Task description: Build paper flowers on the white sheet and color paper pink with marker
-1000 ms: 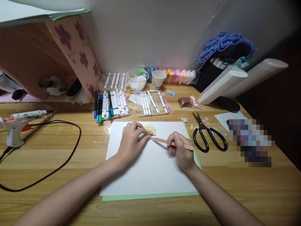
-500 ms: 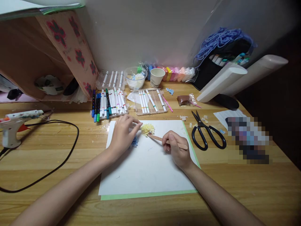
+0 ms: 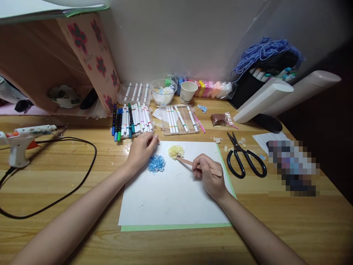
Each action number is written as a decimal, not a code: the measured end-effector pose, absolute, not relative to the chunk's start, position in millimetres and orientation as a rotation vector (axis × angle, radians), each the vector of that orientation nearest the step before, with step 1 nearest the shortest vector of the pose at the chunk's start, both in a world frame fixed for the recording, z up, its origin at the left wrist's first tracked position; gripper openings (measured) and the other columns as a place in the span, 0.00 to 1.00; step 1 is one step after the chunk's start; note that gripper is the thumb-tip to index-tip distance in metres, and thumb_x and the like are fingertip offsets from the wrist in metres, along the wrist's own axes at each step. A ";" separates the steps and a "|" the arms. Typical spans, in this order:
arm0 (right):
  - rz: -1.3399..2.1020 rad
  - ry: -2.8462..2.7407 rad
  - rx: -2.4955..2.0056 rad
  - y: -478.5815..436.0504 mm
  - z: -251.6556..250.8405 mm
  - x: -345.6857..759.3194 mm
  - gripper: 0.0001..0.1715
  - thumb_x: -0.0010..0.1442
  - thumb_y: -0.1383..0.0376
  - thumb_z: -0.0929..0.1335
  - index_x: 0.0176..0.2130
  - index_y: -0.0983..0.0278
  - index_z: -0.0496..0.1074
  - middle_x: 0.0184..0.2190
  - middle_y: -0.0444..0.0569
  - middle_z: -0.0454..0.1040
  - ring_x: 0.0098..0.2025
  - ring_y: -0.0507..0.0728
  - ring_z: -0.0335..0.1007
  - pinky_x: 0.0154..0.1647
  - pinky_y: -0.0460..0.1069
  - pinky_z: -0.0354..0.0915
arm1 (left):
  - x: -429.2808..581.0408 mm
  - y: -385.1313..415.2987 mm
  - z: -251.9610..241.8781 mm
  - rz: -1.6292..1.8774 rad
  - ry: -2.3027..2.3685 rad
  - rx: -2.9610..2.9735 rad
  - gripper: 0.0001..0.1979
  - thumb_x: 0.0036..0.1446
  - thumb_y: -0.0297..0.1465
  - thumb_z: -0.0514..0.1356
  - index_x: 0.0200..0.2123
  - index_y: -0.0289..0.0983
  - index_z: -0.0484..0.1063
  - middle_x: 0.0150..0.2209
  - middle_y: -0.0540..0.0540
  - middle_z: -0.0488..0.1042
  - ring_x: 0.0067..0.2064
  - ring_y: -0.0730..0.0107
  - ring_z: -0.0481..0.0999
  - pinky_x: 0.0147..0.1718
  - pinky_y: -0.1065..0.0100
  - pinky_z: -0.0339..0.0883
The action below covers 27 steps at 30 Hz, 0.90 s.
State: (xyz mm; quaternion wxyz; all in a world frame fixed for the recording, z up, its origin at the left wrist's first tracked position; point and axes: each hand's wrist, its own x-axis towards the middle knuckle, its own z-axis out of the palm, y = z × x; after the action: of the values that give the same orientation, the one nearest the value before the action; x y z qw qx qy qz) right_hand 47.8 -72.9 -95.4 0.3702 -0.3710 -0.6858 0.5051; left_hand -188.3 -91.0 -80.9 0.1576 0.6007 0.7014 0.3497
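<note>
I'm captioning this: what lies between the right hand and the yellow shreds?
In the head view, the wooden stick spans from the right hand to the yellow shreds.

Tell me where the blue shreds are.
In the head view, the blue shreds lie on the white paper, beside the left hand and left of the yellow shreds.

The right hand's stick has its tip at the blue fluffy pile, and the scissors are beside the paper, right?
Not quite: in the head view, the right hand holds the stick with its tip at the yellow pile, not the blue pile. The scissors do lie beside the paper.
</note>
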 end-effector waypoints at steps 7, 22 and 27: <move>0.998 -2.074 -0.806 -69.4 -82.5 43.0 0.22 0.67 0.61 0.56 0.25 0.62 0.64 0.18 0.42 0.64 0.20 0.50 0.61 0.25 0.46 0.57 | -189.1 -90.4 -80.9 0.978 2.005 1.729 0.16 0.63 0.35 0.50 0.26 0.37 0.70 0.29 0.49 0.72 0.32 0.68 0.69 0.32 0.68 0.57; 0.857 -2.362 -0.863 -50.2 -34.0 10.3 0.27 0.67 0.57 0.55 0.19 0.62 0.58 0.14 0.41 0.61 0.18 0.49 0.57 0.24 0.46 0.52 | -188.7 -90.9 -81.7 0.961 2.009 1.770 0.16 0.63 0.35 0.50 0.26 0.36 0.69 0.28 0.48 0.71 0.32 0.68 0.69 0.31 0.68 0.56; 0.924 -2.238 -0.917 -52.2 -36.4 18.2 0.28 0.68 0.55 0.55 0.19 0.62 0.60 0.13 0.41 0.63 0.18 0.50 0.60 0.25 0.46 0.55 | -188.4 -91.1 -81.8 0.955 2.017 1.761 0.15 0.63 0.34 0.50 0.26 0.37 0.69 0.28 0.48 0.71 0.31 0.68 0.68 0.32 0.68 0.57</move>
State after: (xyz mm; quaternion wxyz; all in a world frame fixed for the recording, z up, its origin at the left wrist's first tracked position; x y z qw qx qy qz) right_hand 18.2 -52.2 -36.4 0.2727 -0.3407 -0.8317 0.3432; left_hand -188.4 -91.1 -81.8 0.1487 0.6126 0.7016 0.3323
